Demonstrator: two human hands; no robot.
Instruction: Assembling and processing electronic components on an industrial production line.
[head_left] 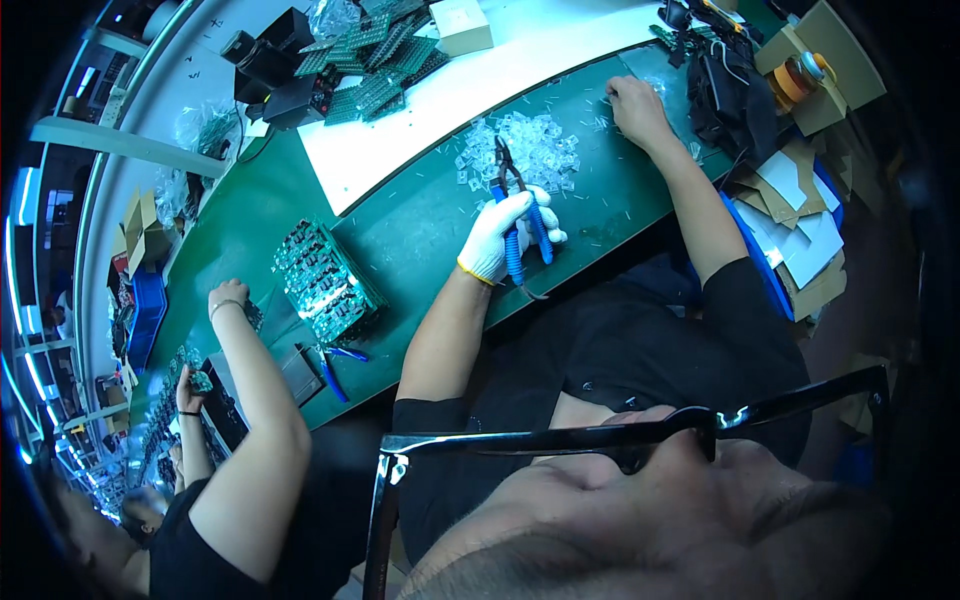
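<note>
My left hand (490, 235), in a white knitted glove with a yellow cuff edge, is closed round blue-handled pliers (514, 230). Their dark jaws point away from me, over a heap of small clear plastic pieces (535, 145) on the green mat (420, 210). My bare right hand (637, 108) is at the mat's far right, fingers curled together. Whatever it pinches, if anything, is too small to make out. Thin clear slivers lie scattered on the mat between the heap and that hand.
Left of me stands a stack of green circuit boards (325, 280), with another pair of blue-handled pliers (335, 372) beside it. More boards (375, 65) pile up at the back. A black bag (730, 100) lies right. A co-worker's arm (250, 370) reaches in at left.
</note>
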